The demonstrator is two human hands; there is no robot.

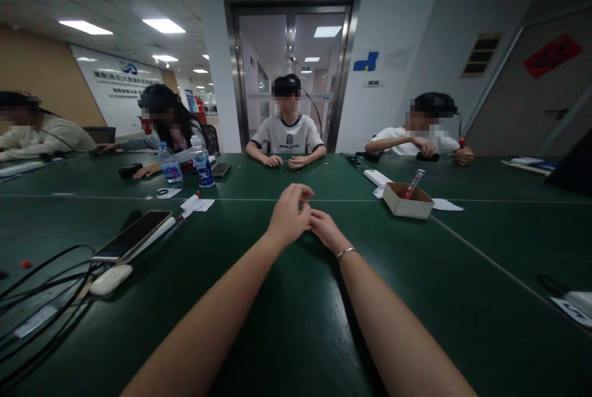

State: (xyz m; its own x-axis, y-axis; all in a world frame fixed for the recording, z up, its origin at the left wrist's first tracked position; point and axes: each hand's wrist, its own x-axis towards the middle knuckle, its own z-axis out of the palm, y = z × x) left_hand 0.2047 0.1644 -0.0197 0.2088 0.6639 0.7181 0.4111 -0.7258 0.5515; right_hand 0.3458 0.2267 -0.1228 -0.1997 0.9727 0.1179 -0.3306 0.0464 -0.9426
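Over the middle of the dark green table [296,280], my two hands meet. My left hand [290,215] is closed, its fingers curled inward above the thumb side. My right hand [328,230] touches or nearly touches it, with its fingertips pressed together at the left palm. Whatever lies between the fingertips, if anything, is hidden or too small to name. A thin silver bracelet [348,251] circles my right wrist.
To the left lie a phone [134,237], a white mouse-like device [111,280], black cables [69,335] and paper scraps [197,204]. Two bottles [202,163] stand farther back. At right is an open cardboard box [407,203] holding a tube. Several people sit across the table.
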